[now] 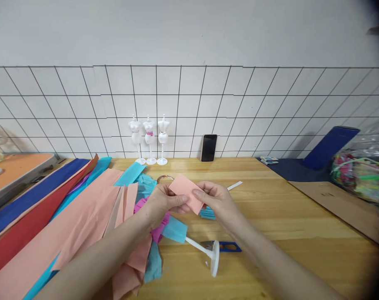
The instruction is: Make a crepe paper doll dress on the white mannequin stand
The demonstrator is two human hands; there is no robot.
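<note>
A folded piece of pink crepe paper (pixel 186 188) is pinched between both my hands above the wooden table. My left hand (pixel 164 199) grips its left and lower side, thumb on top. At the right edge, my right hand (pixel 213 198) presses it between thumb and fingers. Below them lies a small white mannequin stand (pixel 214 258) on its side, its upper part covered by blue crepe paper (pixel 175 229) and magenta ruffled paper (pixel 159 227). Scissors with a blue handle (pixel 229 246) lie partly behind the stand's base. A blue folded paper stack (pixel 207 213) shows beneath my right hand.
Long crepe strips, pink (pixel 67 216), red (pixel 29 233) and blue (pixel 42 193), cover the left side. Three white mannequins (pixel 149 139) and a phone (pixel 209 148) stand along the tiled wall. Brown cardboard (pixel 336 204) and a plastic bag of colourful items (pixel 361 177) lie at right.
</note>
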